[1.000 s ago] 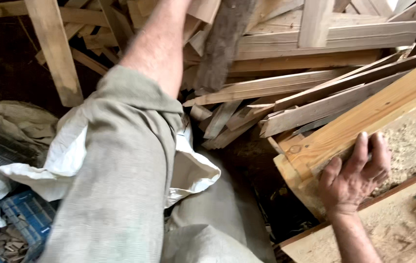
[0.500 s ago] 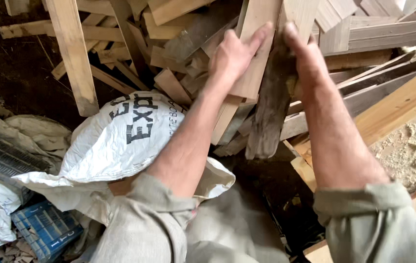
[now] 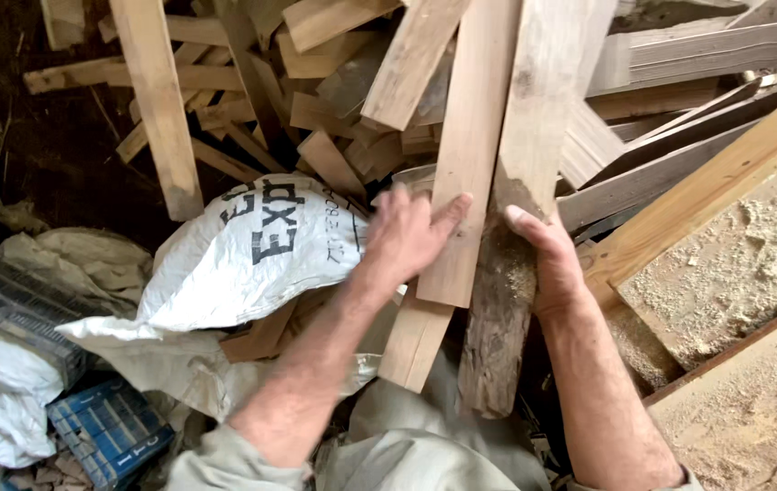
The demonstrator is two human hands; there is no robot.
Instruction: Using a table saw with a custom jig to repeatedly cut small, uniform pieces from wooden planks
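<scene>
My left hand (image 3: pixel 407 235) lies flat on a pale wooden plank (image 3: pixel 466 155) that slants up through the middle of the view, fingers spread over its lower part. My right hand (image 3: pixel 547 259) grips the side of a rougher, darker weathered plank (image 3: pixel 502 318) just to the right of it. Both planks lean against a heap of scrap wood (image 3: pixel 334 118). A shorter light board (image 3: pixel 416 341) sticks out under the left hand. A white woven sack with dark lettering (image 3: pixel 252 250) bulges right beside my left wrist.
A thick beam (image 3: pixel 157 100) stands at the upper left. Sawdust covers a wooden surface (image 3: pixel 734 264) at the right, edged by long boards. Crumpled sacks (image 3: pixel 70 259), a dark grille and a blue crate (image 3: pixel 111 427) lie at the lower left.
Both hands have come down and nearer with the planks. A second ago the left arm reached up into the pile and the right hand rested on the sawdust-side board.
</scene>
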